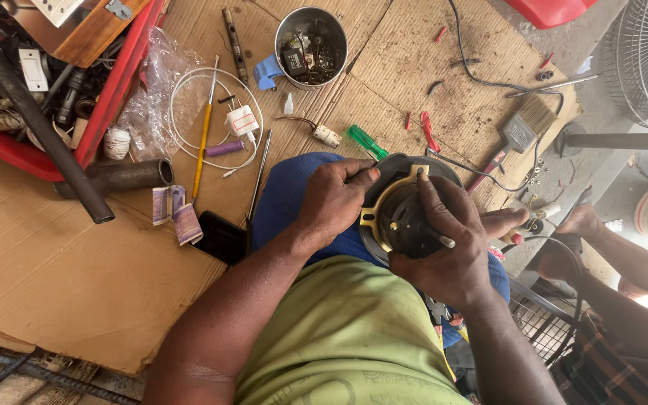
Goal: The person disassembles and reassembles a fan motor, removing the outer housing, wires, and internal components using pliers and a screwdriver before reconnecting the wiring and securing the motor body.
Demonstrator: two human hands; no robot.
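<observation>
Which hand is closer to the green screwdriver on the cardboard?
Left. The left hand grips the motor rim just below the green screwdriver; the right hand lies farther off, across the motor's lower right.

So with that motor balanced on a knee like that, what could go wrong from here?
The fan motor rests on the person's blue-clad knee, steadied only by the left hand, so it might tip or slide off. The right hand works a thin tool close to the fingers, which a slip could jab. Small screws lie loose on the cardboard; any part dropped from the motor could get lost among them.
</observation>
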